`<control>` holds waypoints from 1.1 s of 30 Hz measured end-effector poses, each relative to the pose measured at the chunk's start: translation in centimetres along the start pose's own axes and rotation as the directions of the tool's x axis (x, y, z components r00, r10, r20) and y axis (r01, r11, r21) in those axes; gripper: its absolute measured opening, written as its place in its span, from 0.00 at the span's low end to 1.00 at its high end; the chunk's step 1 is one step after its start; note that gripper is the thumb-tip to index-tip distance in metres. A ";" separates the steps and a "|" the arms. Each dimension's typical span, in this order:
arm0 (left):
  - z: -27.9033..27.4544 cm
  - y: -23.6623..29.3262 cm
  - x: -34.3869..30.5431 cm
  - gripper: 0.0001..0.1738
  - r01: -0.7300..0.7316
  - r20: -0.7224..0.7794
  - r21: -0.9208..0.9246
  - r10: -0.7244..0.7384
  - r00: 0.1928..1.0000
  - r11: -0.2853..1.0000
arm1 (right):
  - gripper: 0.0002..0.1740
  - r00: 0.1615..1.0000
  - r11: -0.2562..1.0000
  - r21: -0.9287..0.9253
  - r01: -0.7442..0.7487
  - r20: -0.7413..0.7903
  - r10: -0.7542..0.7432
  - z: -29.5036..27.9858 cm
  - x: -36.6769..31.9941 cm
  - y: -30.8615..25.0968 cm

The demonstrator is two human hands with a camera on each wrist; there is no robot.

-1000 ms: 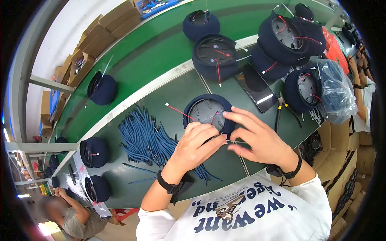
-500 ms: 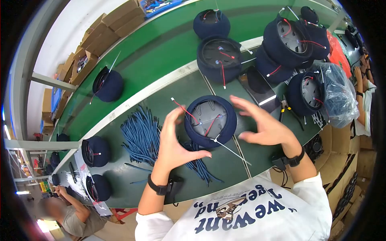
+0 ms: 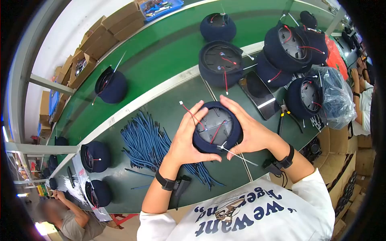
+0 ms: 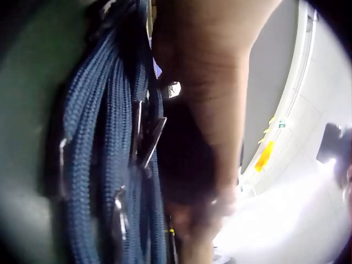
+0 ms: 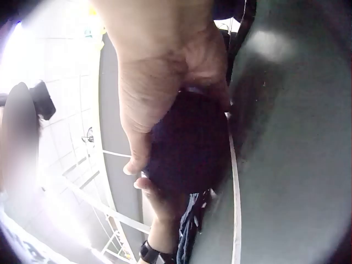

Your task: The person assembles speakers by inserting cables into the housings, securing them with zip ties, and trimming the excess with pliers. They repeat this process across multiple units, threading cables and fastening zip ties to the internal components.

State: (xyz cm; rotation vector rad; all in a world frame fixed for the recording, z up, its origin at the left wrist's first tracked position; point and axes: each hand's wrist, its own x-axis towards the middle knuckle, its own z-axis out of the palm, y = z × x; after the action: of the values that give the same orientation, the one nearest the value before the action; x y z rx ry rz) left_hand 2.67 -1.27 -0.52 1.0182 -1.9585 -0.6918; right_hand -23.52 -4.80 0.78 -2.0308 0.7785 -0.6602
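A round navy fabric-covered piece with a grey plastic inside, red wires and a white zip tie at its near edge is held between both hands. My left hand grips its left side, fingers along the far left rim and thumb at the near side. Around its right side curls my right hand, with the thumb beside the zip tie. In the right wrist view the dark piece lies against my right hand. My left hand touches its dark side in the left wrist view.
Blue cords lie in a bundle at left. Beyond the hands are a phone, yellow-marked pliers, a plastic bag and several similar navy pieces. Another person is at the lower left.
The hands came off the piece half a second ago, spread apart, and now hold it from both sides. The zip tie, earlier under the fingers, shows at the near edge.
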 end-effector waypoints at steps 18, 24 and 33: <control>0.2 -0.7 0.2 0.52 -0.196 0.002 0.278 0.204 0.979 0.940 | 0.56 0.997 0.981 -0.182 0.072 0.012 -0.071 -0.5 0.4 0.0; -0.6 0.4 -0.3 0.56 -0.106 0.023 0.057 0.105 0.994 0.993 | 0.53 0.991 0.983 -0.148 0.112 -0.058 -0.121 -0.5 -0.6 -0.7; 0.3 4.8 -0.6 0.21 -0.335 0.101 0.277 0.319 0.942 0.901 | 0.29 0.934 0.879 -0.350 0.325 -0.028 -0.357 0.9 -4.1 -1.5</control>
State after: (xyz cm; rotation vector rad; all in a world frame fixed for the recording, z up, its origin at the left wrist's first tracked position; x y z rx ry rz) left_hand 0.72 1.77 2.66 0.8113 -2.2540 -0.2486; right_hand -25.25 -0.66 0.86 -2.5053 0.6206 -0.8713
